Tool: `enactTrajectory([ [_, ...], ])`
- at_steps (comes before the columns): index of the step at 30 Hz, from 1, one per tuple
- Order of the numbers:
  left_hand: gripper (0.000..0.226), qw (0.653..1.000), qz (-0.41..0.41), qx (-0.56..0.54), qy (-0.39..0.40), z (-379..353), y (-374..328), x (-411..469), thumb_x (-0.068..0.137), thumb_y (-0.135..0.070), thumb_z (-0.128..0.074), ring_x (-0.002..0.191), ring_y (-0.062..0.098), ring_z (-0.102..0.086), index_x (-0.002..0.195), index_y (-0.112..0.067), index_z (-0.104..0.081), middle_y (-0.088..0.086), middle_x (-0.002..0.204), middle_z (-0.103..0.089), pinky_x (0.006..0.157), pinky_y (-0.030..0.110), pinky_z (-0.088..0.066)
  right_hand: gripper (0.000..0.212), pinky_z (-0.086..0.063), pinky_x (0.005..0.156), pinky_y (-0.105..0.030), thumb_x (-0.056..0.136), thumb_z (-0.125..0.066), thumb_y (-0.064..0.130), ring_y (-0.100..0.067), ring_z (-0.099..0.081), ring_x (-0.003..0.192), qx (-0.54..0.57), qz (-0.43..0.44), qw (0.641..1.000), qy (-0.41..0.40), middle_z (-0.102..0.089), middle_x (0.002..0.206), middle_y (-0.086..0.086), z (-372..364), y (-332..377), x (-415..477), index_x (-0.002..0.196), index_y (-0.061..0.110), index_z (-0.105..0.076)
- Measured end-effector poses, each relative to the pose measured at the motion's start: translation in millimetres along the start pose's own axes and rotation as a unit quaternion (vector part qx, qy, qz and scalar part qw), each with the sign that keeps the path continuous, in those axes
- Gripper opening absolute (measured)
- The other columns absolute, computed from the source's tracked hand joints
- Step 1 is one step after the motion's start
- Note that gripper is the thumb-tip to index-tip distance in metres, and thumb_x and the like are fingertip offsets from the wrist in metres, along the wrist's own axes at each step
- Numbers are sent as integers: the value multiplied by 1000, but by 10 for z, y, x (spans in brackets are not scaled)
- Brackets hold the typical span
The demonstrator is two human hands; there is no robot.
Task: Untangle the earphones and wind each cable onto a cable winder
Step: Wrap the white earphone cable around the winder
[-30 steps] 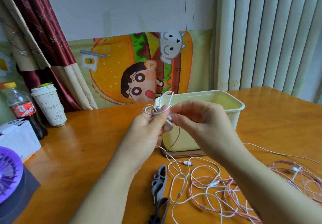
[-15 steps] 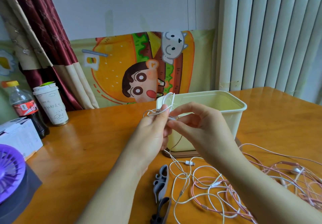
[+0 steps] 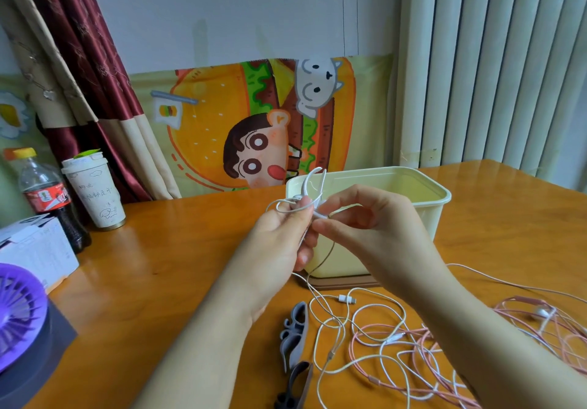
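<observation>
White earphone cable [image 3: 307,183] in hand, tangled, not yet wound.
My left hand [image 3: 279,237] pinches its loops above the table's [image 3: 158,265] middle; my right hand [image 3: 378,233] nips a strand beside them. The rest lies by the near edge, crossing the pink cable [image 3: 427,350]. Judged light, limp, snag-prone: hold near the earbuds.

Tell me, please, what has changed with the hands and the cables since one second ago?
Almost nothing moved. The left hand and right hand still pinch the white earphone cable at the same bunch of loops before the cream bin; no grip was taken or released. The pink cable and grey cable winder lie unchanged on the table.
</observation>
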State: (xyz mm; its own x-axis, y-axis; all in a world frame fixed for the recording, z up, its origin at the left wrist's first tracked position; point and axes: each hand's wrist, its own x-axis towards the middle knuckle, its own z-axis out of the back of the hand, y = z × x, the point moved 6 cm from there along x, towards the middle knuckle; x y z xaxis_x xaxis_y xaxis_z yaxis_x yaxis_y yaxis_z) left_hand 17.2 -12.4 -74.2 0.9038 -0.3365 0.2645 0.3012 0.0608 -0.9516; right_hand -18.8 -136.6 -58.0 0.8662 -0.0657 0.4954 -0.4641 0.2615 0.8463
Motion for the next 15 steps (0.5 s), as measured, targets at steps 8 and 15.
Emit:
enactTrajectory([
  [8, 30, 997, -13, 2, -75, 91, -53, -51, 78, -49, -60, 64, 9, -58, 78, -22, -72, 3, 68, -66, 55, 23, -41, 13, -50, 63, -20, 76, -78, 19, -6, -64, 62, -51, 38, 998, -16, -70, 66, 4, -7, -8, -7, 82, 27, -69],
  [15, 36, 995, -12, -18, -94, 144, -80, -69, 71, -46, -62, 73, 7, -71, 94, -21, -70, -6, 80, -75, 63, 20, -48, 12, -49, 68, -11, 82, -72, 17, -1, -69, 71, -38, 64, 997, 21, -74, 72, 8, -34, 74, -28, 94, 17, -71],
])
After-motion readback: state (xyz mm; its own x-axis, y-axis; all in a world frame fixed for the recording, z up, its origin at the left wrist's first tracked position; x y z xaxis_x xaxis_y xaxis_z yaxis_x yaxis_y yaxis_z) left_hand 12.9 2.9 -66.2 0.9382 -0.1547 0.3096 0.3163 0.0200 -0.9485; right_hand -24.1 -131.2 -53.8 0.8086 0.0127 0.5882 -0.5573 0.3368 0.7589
